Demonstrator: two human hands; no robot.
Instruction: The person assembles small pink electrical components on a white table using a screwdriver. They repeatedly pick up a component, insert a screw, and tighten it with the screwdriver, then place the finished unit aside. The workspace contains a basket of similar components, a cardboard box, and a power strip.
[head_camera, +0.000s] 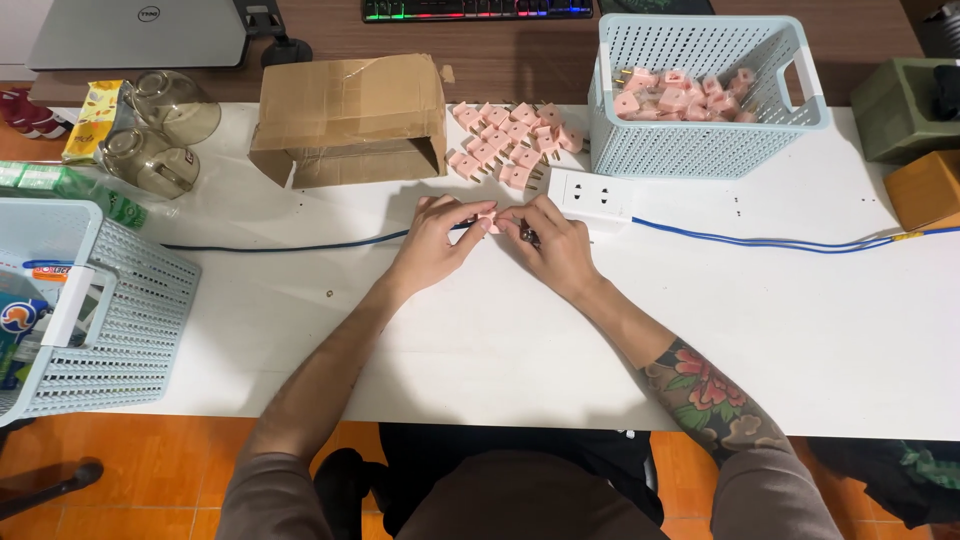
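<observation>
From the head view, a white bench (520, 340) spans the frame over an orange tiled floor (150, 470), with a brown desk (500, 50) beyond it carrying a closed grey laptop (140, 30) and a backlit keyboard (475, 9).

The bench's near edge runs just above the person's lap, and the broad stretch between that edge and the hands lies bare. The far half is crowded: a torn cardboard box (350, 118) at centre-left, two upturned glass jars (160, 130) beside it, a pale blue basket (90, 310) hanging over the left edge, and another pale blue basket of pink plugs (700, 95) at the back right. A loose heap of pink plugs (505, 140) lies between box and basket. A white power strip (598, 195) sits just right of the hands, its blue cable (780, 240) trailing off both sides.

The left hand (435, 245) and right hand (550, 245) meet at the bench's middle, fingertips pinched together on one small pink plug (488, 221). It is pale pink, blocky and mostly hidden by fingers.
</observation>
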